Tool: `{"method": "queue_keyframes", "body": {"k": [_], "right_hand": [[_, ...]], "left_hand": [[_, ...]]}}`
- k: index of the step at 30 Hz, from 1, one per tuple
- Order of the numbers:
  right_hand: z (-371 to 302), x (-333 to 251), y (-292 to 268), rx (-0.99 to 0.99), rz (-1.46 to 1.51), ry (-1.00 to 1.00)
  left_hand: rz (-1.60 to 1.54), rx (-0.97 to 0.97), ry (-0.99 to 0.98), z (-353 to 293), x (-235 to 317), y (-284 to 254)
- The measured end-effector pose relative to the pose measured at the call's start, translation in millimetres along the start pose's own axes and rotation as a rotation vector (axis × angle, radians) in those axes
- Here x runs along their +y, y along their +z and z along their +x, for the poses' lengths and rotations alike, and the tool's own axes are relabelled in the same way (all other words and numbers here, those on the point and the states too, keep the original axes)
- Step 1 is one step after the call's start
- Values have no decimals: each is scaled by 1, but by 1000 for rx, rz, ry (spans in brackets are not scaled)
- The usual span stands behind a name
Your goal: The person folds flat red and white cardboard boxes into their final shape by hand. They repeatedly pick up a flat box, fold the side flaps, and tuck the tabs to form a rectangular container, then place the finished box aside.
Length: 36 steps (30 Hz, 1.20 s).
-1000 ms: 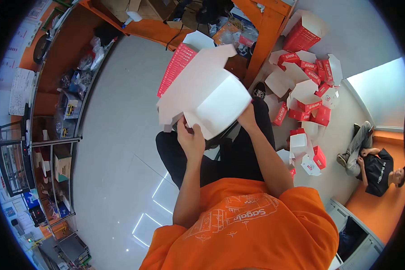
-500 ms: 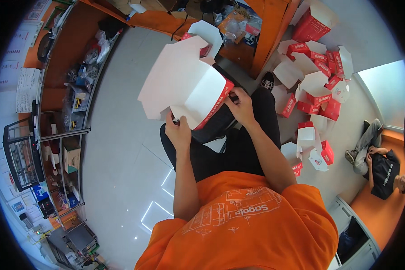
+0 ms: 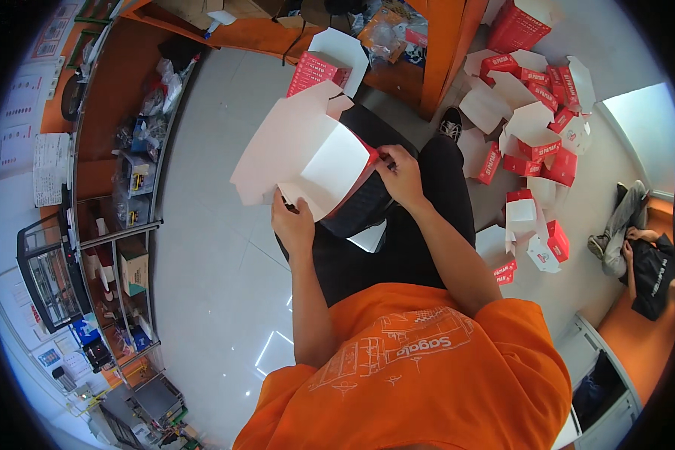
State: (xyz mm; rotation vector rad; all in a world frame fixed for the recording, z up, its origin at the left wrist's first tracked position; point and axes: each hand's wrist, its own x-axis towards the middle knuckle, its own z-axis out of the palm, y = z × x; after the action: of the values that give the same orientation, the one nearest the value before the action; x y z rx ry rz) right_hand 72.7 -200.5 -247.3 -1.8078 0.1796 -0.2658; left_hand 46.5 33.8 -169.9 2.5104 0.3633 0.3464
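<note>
Above my lap I hold a red and white cardboard food box [image 3: 330,161], its white inside facing up and a broad flap spread out to the left. My left hand [image 3: 293,219] pinches the near left corner of the box, thumb on the white inside. At the right corner, my right hand [image 3: 399,174] has its fingers closed on the red edge. Just beyond the held box stands a red stack of nested boxes [image 3: 314,73] with white flaps, partly hidden. A black seat-like surface [image 3: 361,211] lies under the held box.
Several folded red and white boxes [image 3: 534,148] lie heaped on the floor to my right. A taller red box stack [image 3: 519,28] stands behind them. Metal shelving [image 3: 120,234] runs along the left, an orange table frame [image 3: 441,56] ahead. Another person [image 3: 637,255] sits at far right.
The held box has tilted, so less of its red printed side shows. More of the red stack beyond it shows now. Both hands keep hold of the box, and the whole view has shifted slightly.
</note>
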Motion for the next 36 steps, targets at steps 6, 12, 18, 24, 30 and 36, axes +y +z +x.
{"method": "queue_keyframes", "body": {"k": [6,12,18,24,30,36], "right_hand": [[0,-9,-4,-6,47,-151],[4,7,0,4,185,-118],[15,0,-13,-83,239,72],[22,6,-15,-204,311,146],[38,3,-22,-398,306,333],[67,-9,-12,-495,110,47]], "left_hand": [[-195,-104,189,-21,49,11],[43,-525,713,16,115,35],[201,-578,739,18,122,28],[231,-619,692,9,114,31],[269,-633,644,-1,114,24],[343,-604,618,-3,112,26]]}}
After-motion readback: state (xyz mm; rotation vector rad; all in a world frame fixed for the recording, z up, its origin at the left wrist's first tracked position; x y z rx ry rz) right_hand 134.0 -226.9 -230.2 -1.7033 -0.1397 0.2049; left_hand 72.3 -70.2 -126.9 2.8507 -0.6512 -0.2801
